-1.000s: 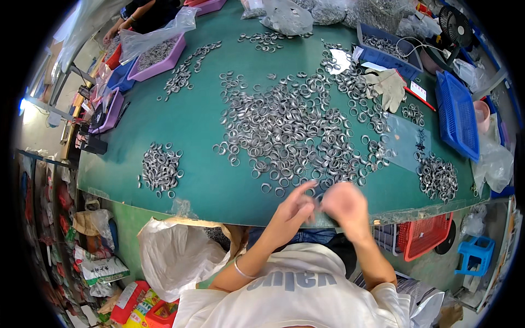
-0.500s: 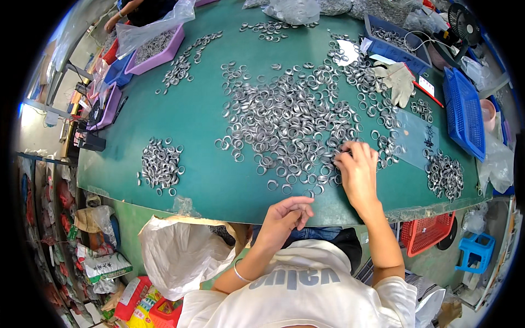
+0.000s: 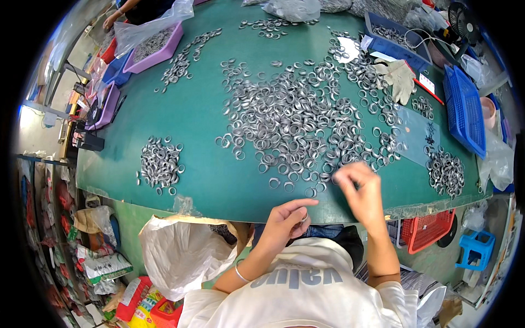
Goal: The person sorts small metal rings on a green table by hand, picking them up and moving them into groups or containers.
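A wide heap of grey metal rings (image 3: 284, 117) is spread over the middle of the green table (image 3: 202, 131). My left hand (image 3: 281, 224) is at the table's near edge, index finger pointing right and the other fingers curled around a metal ring (image 3: 304, 217). Just off the heap's near right side is my right hand (image 3: 362, 191), thumb and fingertips pinched together and blurred. A dark ring (image 3: 334, 179) appears at its fingertips. Smaller piles of rings lie at the left (image 3: 160, 164) and at the right (image 3: 445, 172).
Blue baskets (image 3: 465, 112), a blue bin (image 3: 396, 41) and a glove (image 3: 398, 79) line the right side. A purple tray (image 3: 156, 49) holds metal pieces at far left, near another person's hand (image 3: 112, 21). A white sack (image 3: 183, 251) hangs open below the near edge.
My right hand has drawn back from the heap toward me, with a dark ring showing at its fingertips. My left hand has turned slightly, and its ring now shows more plainly.
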### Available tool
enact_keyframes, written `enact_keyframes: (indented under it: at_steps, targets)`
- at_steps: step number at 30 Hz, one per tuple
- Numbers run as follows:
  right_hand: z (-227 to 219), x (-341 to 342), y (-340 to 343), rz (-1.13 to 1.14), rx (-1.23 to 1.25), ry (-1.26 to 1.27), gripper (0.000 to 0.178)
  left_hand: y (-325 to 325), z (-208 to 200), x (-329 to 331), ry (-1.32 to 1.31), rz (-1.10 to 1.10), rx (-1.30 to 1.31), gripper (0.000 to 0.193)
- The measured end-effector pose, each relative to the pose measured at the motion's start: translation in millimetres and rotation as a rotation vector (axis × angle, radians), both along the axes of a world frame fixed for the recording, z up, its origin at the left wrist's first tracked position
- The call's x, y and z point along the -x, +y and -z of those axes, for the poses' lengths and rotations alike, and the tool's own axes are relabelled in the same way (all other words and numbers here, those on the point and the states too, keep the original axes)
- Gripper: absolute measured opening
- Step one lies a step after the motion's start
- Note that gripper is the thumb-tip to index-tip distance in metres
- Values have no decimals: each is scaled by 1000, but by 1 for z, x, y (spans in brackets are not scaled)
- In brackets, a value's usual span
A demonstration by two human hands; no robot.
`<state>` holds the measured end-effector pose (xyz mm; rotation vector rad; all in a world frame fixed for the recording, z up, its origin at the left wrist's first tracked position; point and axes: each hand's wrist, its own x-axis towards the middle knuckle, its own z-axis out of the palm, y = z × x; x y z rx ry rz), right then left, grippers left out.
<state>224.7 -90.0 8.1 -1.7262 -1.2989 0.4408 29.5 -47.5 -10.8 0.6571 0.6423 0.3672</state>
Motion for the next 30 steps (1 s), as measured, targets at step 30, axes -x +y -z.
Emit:
enact_keyframes:
  at_steps: [30]
  targets:
    - [9,32,-21,-255,71,399,11,-5,3,-13,-115,-65,35,35]
